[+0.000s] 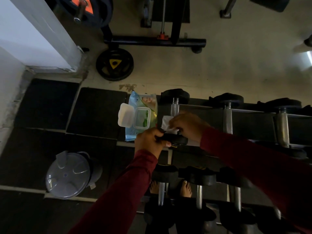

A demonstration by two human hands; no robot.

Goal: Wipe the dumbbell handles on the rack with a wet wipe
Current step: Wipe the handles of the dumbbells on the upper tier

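While I steady and wipe, these are my worries:
Left hand (149,141): my fingers grip the near end of the leftmost dumbbell (175,140) on the rack (253,109); it could roll if I loosen.
Right hand (189,126): pinches the wipe (166,124) against the handle; it may bunch or slip.
Wipe packet (141,117): lid open, just left of the dumbbell; the remaining wipes could dry out.

A dark two-tier rack (253,108) carrying rows of dumbbells (228,114), an open wipes pack (141,115) at its left end, standing on a floor (219,70) with mats (96,112), a bin (67,174) and a plate (114,65).
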